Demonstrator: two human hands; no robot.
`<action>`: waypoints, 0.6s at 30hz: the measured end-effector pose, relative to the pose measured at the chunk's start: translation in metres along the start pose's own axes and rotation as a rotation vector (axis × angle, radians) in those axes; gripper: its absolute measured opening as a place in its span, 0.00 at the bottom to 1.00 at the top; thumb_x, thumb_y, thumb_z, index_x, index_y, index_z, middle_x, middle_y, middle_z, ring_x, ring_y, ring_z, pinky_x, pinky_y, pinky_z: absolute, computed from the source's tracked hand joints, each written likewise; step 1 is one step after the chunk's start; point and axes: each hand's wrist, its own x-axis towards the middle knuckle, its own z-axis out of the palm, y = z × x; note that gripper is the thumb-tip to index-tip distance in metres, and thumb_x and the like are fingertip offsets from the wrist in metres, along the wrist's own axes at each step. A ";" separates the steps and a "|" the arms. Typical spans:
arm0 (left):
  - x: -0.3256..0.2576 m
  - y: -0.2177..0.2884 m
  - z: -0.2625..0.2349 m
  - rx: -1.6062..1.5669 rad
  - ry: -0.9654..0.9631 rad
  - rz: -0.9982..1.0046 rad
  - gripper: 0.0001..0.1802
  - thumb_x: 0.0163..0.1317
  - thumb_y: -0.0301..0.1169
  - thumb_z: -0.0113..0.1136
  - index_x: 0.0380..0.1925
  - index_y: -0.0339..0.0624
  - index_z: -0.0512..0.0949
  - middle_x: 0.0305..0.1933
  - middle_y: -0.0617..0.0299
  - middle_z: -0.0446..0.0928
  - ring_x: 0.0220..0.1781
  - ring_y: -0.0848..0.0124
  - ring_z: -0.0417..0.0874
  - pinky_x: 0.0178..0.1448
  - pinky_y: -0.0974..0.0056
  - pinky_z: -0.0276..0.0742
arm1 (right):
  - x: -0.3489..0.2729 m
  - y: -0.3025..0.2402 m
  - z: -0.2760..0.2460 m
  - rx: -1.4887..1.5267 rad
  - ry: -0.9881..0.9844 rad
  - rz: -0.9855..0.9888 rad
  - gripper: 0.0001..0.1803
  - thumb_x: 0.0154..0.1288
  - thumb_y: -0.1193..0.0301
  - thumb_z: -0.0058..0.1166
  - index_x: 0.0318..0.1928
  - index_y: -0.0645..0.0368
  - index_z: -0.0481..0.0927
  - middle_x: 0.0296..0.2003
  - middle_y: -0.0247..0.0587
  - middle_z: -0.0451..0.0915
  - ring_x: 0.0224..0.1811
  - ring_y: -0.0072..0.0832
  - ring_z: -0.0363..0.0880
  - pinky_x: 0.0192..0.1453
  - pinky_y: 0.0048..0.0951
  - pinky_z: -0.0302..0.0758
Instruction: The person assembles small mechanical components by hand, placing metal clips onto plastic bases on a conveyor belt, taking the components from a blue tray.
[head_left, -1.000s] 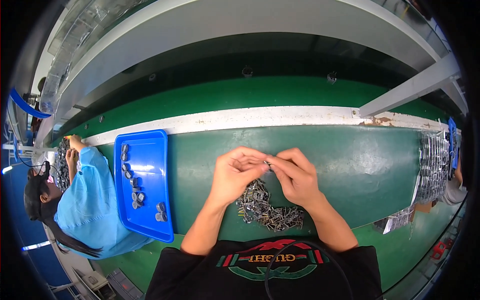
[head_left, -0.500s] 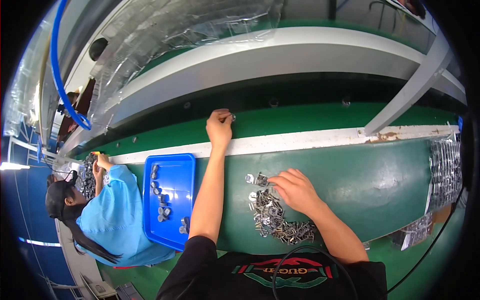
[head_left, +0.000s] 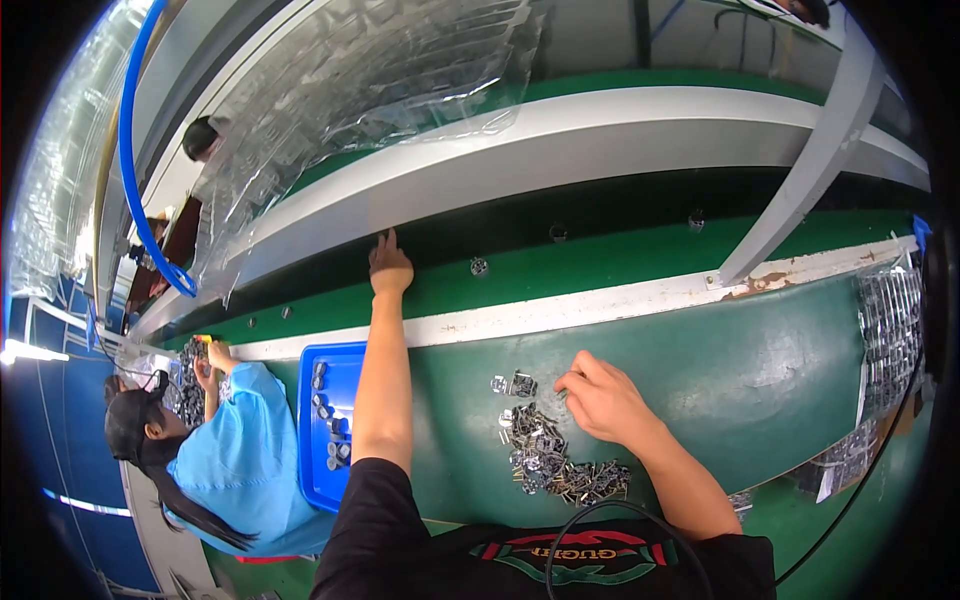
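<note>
My left hand [head_left: 391, 268] reaches over the dark green strip behind the bench, index finger stretched out; whatever lies under its fingertips is hidden. To its right a small round metallic part [head_left: 479, 266] sits on that strip. My right hand [head_left: 603, 402] hovers over the bench with thumb and fingers curled together; I cannot make out what they hold, if anything. Beside its fingertips, and apart from them, lie a dark pronged part [head_left: 522, 384] and a shiny one [head_left: 498, 384]. A pile of small metal parts with pins [head_left: 545, 450] lies nearer to me.
A blue tray [head_left: 308, 440] with several grey round parts stands left of my forearm. Further left sits a co-worker in blue [head_left: 240, 450]. A white ledge [head_left: 520, 318] and a slanted grey post [head_left: 800, 165] border the strip. Clear plastic trays [head_left: 890, 340] lie at right.
My left hand has moved left, leaving a round metallic part on the strip. My right hand has drawn back slightly from the pronged part it was touching. The whole view has shifted a little.
</note>
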 end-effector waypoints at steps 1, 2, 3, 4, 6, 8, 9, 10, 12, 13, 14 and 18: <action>-0.002 0.002 -0.001 0.046 -0.025 -0.030 0.28 0.64 0.28 0.58 0.65 0.50 0.71 0.69 0.51 0.70 0.66 0.48 0.73 0.68 0.52 0.71 | -0.001 0.001 0.000 -0.007 0.011 0.010 0.07 0.58 0.75 0.56 0.38 0.57 0.81 0.37 0.42 0.71 0.38 0.42 0.78 0.44 0.43 0.76; -0.005 0.002 -0.005 0.042 -0.025 -0.020 0.28 0.64 0.28 0.58 0.65 0.50 0.71 0.69 0.51 0.70 0.66 0.48 0.73 0.68 0.52 0.71 | -0.001 0.001 0.001 0.023 0.022 0.013 0.08 0.58 0.77 0.55 0.39 0.58 0.81 0.37 0.42 0.71 0.36 0.41 0.78 0.42 0.42 0.76; -0.008 0.002 -0.014 0.018 -0.060 -0.022 0.26 0.63 0.29 0.61 0.63 0.49 0.74 0.65 0.51 0.74 0.63 0.50 0.76 0.65 0.53 0.73 | -0.001 0.000 0.001 0.054 0.032 0.015 0.09 0.57 0.78 0.55 0.39 0.58 0.80 0.37 0.42 0.71 0.35 0.41 0.78 0.40 0.41 0.76; -0.013 0.006 -0.020 -0.007 -0.101 -0.020 0.24 0.62 0.30 0.63 0.60 0.48 0.77 0.61 0.52 0.78 0.60 0.51 0.79 0.62 0.53 0.76 | -0.002 -0.001 0.000 0.051 0.039 0.026 0.09 0.57 0.78 0.55 0.39 0.58 0.80 0.37 0.42 0.71 0.35 0.41 0.78 0.40 0.41 0.76; -0.038 0.036 -0.032 -0.451 -0.056 -0.066 0.19 0.61 0.31 0.67 0.53 0.43 0.81 0.51 0.52 0.84 0.50 0.61 0.84 0.54 0.60 0.78 | -0.003 0.002 -0.005 0.051 0.001 0.083 0.09 0.59 0.77 0.56 0.41 0.57 0.80 0.37 0.42 0.73 0.34 0.38 0.79 0.37 0.39 0.77; -0.079 0.090 -0.067 -1.010 -0.139 -0.165 0.18 0.61 0.28 0.67 0.51 0.36 0.80 0.50 0.52 0.84 0.47 0.67 0.84 0.53 0.64 0.78 | -0.005 0.008 -0.007 0.098 0.006 0.133 0.08 0.59 0.77 0.59 0.40 0.57 0.80 0.36 0.41 0.75 0.33 0.35 0.80 0.36 0.36 0.77; -0.104 0.106 -0.085 -1.276 -0.188 -0.197 0.18 0.62 0.27 0.66 0.51 0.33 0.79 0.50 0.52 0.85 0.46 0.69 0.84 0.53 0.66 0.77 | -0.004 0.008 -0.006 0.150 0.003 0.154 0.07 0.59 0.77 0.61 0.39 0.58 0.81 0.36 0.40 0.77 0.33 0.32 0.80 0.34 0.34 0.77; -0.129 0.119 -0.099 -1.482 -0.250 -0.223 0.18 0.62 0.22 0.65 0.52 0.31 0.77 0.51 0.51 0.84 0.48 0.68 0.84 0.56 0.65 0.77 | -0.003 0.006 -0.007 0.157 -0.013 0.158 0.07 0.59 0.77 0.61 0.39 0.58 0.81 0.36 0.40 0.77 0.33 0.32 0.80 0.34 0.34 0.77; -0.175 0.141 -0.109 -1.870 -0.404 -0.145 0.17 0.62 0.19 0.63 0.52 0.33 0.77 0.56 0.47 0.81 0.53 0.65 0.84 0.60 0.63 0.78 | 0.001 0.001 -0.009 0.304 0.153 0.074 0.07 0.58 0.74 0.66 0.37 0.56 0.82 0.35 0.35 0.77 0.30 0.31 0.79 0.31 0.31 0.75; -0.193 0.144 -0.116 -1.909 -0.495 -0.135 0.18 0.63 0.19 0.61 0.54 0.33 0.76 0.57 0.46 0.80 0.54 0.62 0.83 0.60 0.61 0.78 | 0.004 -0.004 -0.009 0.360 0.204 0.082 0.07 0.57 0.76 0.68 0.35 0.58 0.83 0.34 0.34 0.79 0.26 0.25 0.76 0.30 0.26 0.73; -0.205 0.149 -0.123 -1.944 -0.550 -0.159 0.20 0.64 0.20 0.61 0.57 0.33 0.75 0.58 0.45 0.80 0.54 0.59 0.84 0.60 0.61 0.78 | 0.005 -0.007 -0.009 0.362 0.186 0.101 0.07 0.57 0.76 0.68 0.35 0.58 0.83 0.34 0.34 0.79 0.26 0.25 0.76 0.30 0.26 0.73; -0.234 0.153 -0.123 -2.047 -0.681 -0.142 0.20 0.65 0.20 0.59 0.58 0.33 0.75 0.58 0.42 0.79 0.54 0.58 0.85 0.58 0.61 0.80 | 0.002 -0.013 -0.013 0.610 0.248 0.158 0.08 0.59 0.81 0.67 0.38 0.61 0.83 0.32 0.37 0.83 0.25 0.17 0.76 0.31 0.20 0.72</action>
